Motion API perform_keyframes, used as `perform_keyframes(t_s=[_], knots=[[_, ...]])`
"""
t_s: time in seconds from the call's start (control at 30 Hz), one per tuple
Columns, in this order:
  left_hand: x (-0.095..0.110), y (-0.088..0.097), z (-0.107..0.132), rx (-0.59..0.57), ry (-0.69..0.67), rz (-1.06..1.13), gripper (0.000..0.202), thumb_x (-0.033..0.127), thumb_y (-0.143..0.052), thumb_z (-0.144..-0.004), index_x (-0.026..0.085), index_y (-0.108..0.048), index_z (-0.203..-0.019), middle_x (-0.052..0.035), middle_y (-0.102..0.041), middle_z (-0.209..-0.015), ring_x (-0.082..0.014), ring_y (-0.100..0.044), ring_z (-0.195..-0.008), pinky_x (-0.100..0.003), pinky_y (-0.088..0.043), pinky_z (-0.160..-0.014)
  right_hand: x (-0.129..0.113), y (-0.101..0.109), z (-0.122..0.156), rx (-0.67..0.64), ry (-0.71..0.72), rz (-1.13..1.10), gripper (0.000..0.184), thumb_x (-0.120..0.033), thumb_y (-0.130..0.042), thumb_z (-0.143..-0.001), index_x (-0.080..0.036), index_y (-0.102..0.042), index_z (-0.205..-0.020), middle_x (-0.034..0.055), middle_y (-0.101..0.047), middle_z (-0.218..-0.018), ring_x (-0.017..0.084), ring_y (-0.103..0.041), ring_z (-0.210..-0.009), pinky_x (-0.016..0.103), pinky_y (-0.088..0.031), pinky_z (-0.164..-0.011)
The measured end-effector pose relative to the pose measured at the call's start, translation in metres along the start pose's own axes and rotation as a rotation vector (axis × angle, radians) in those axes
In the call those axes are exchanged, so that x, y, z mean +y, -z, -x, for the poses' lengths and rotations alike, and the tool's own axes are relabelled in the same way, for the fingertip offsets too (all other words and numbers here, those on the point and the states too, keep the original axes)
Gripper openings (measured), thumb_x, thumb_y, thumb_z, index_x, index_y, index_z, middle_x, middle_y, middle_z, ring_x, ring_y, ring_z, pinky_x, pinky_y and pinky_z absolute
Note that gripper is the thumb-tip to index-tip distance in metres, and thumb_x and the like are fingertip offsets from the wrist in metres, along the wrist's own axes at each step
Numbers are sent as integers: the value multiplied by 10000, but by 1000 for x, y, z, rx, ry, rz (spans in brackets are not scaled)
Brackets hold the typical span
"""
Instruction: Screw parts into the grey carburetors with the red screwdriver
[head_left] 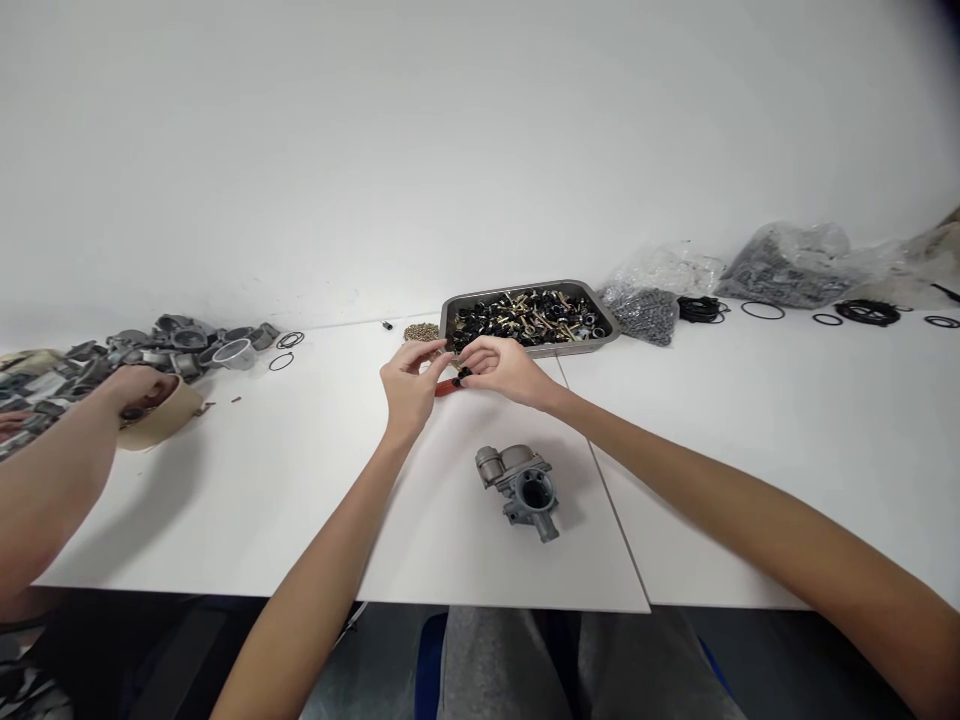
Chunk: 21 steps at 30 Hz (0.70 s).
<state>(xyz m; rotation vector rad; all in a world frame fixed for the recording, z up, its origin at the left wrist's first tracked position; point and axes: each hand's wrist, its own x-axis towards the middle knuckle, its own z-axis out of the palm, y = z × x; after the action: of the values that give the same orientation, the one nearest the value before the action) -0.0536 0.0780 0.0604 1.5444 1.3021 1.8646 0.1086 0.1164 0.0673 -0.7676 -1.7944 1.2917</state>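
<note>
In front of the metal tray (536,348), my left hand (411,388) and my right hand (504,372) meet with their fingertips close together. The right fingers are closed on a small black part (464,373). A pinch closes my left thumb and fingers right beside it; what they hold, if anything, is too small to name. Under the fingertips shows an orange-red handle (447,387), partly hidden. A grey metal carburetor (521,485) lies on the white table, nearer to me than both hands.
Black and brass-coloured fittings fill the tray, with a pile of small brass pieces (421,332) beside it. Plastic bags of parts (787,265) and black rubber rings (868,312) lie at right. At left, another person's hand (139,385) reaches into a tape roll (161,420) near metal castings (187,335).
</note>
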Motion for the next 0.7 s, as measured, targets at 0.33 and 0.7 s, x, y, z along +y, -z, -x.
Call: perform_keyframes(t_s=[0.33, 0.7], knots=[[4, 5, -1, -280, -36, -108, 252, 327, -662, -807, 233, -742, -1026, -62, -631, -1009, -116, -590, -911, -260, -500, -802, -7, 8, 2, 120, -174, -251, 320, -145, -801, -623, -148, -668, -914, 19, -682, -783, 130, -653, -746, 259, -531, -730], [1, 3, -2, -265, -468, -458, 204, 314, -659, -821, 209, -749, -971, -60, -599, -873, -125, -562, -840, -278, -485, -731, -23, 3, 14, 68, -68, -76, 355, -303, -782, -718, -169, -624, -1006, 35, -674, -828, 165, -644, -765, 288, -507, -674]])
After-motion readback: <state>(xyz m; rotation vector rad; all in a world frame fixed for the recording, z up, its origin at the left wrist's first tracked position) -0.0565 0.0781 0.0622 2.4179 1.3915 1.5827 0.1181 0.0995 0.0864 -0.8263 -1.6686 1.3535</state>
